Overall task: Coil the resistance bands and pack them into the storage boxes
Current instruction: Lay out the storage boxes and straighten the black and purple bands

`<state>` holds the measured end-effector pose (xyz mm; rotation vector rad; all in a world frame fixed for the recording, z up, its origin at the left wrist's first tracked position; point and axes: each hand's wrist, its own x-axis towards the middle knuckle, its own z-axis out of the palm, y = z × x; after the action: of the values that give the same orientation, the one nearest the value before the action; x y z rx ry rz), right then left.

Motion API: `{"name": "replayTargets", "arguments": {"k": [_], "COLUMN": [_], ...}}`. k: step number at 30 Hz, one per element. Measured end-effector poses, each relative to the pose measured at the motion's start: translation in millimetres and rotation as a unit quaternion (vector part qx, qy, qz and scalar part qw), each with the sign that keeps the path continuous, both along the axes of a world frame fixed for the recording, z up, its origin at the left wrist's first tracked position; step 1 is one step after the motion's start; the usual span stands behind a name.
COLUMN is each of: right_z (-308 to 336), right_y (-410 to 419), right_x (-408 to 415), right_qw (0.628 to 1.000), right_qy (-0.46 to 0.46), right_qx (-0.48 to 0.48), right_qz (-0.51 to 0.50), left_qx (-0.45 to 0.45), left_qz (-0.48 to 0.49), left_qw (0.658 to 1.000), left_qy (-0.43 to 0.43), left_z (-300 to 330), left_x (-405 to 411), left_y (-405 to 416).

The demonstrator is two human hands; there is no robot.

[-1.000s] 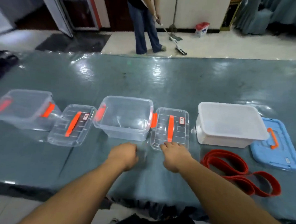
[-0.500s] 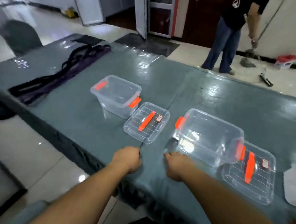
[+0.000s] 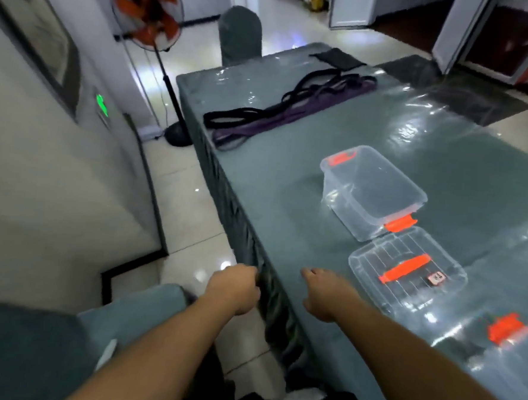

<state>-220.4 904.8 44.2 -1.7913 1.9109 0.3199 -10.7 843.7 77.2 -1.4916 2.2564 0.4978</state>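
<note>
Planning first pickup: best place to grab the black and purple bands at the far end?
Judging by the pose: take the near looped end of the bands, at the table's left edge. They lie stretched lengthwise away from the person, so come from above and pinch across the strands.

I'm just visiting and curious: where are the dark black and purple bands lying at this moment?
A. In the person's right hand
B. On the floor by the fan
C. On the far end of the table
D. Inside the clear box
C: the black and purple bands lie stretched out on the table at its far end, well beyond the empty clear box.
</note>
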Motion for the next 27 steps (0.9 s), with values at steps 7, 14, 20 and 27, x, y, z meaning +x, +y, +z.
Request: {"name": "replayTargets", "arguments": {"k": [7,14,20,27], "right_z": [5,8,10,24], "right_y": [-94,-172,-262,-361], "right_x": [22,50,84,123], "right_qw": [0.996,0.993,0.993,0.997], "right_qy": [-0.006,-0.006,0.007,0.020], "right_qx": [-0.001,0.003,0.000,-0.007], "right_qz": [0.084,0.116,0.114,0.080], "left_qx": [-0.003,-0.002,-0.010,-0.018], "left_qz": [0.096,0.133,0.124,0.119], "left_qw": [0.995,0.991,0.992,0.992], "left_qy": [-0.007,-0.004,0.022,0.028], "left_z": [4,-8,-18,-12], "left_x": [29,55,90,147], "left_y": [-56,-114,-201,-305]}}
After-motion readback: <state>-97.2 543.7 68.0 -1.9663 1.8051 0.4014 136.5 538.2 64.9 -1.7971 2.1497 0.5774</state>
